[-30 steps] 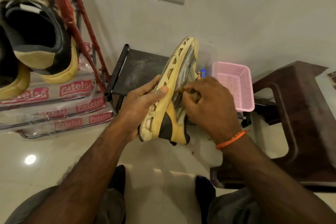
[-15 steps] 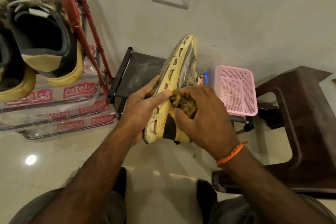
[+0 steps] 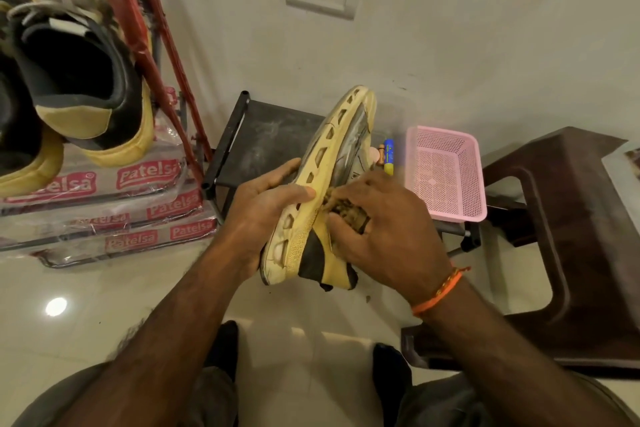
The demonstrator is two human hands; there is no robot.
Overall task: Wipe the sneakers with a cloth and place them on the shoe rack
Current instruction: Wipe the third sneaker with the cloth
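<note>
A yellow sneaker [image 3: 334, 163] with a cut-out sole is held on its side in mid-air, toe pointing up and away. My left hand [image 3: 266, 204] grips its sole from the left, thumb across the edge. My right hand [image 3: 384, 229] holds a bunched brown cloth [image 3: 343, 208] and presses it against the sneaker's side near the heel. Another black and yellow sneaker [image 3: 86, 80] sits on the shoe rack [image 3: 149, 45] at the upper left, beside a second one at the frame's left edge.
A low black stand [image 3: 263, 135] is behind the held sneaker. A pink plastic basket [image 3: 446, 177] sits to the right, with a blue tube [image 3: 389, 156] beside it. A dark brown stool [image 3: 568, 239] is at the right. Wrapped rack shelves [image 3: 104, 218] lie low on the left.
My right hand with the cloth has slid down the sneaker's side toward the heel. The sneaker and my left hand have stayed roughly in place.
</note>
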